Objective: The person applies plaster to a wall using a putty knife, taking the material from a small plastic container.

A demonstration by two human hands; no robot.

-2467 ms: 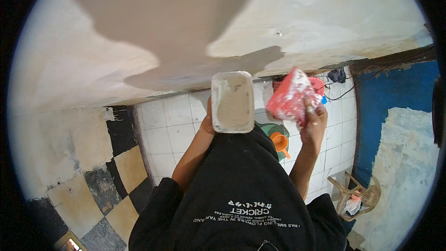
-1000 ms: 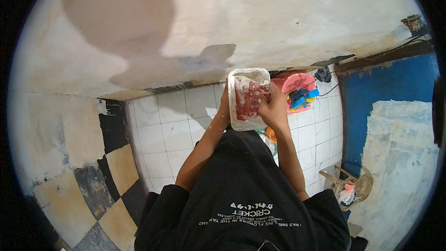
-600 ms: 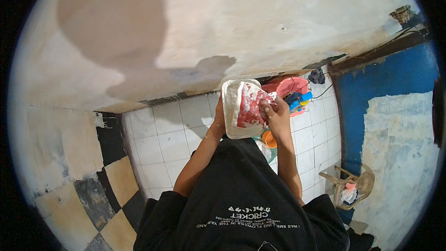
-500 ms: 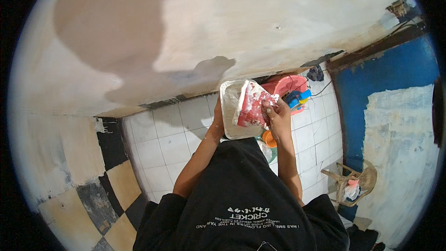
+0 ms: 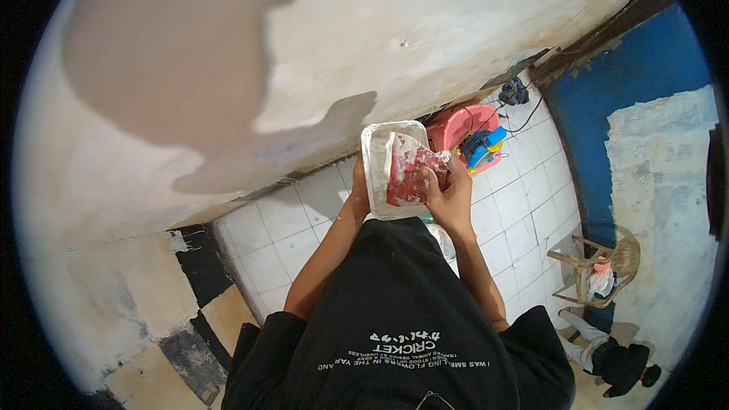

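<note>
While the right hand (image 5: 449,196) is curled in a pinch, a red, white-smeared spreader (image 5: 414,176) is held by it over a white tray (image 5: 377,175). The tray is supported at its nine-o'clock side by the left hand (image 5: 359,186), whose finger curl, largely hidden, cannot be told. From the tray, a pink basin (image 5: 454,126) is seen at two o'clock, a brown chair (image 5: 627,255) at four.

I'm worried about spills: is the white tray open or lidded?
Open: the inside of the white tray shows beside the red spreader, which the right hand holds over it; no lid covers it.
</note>
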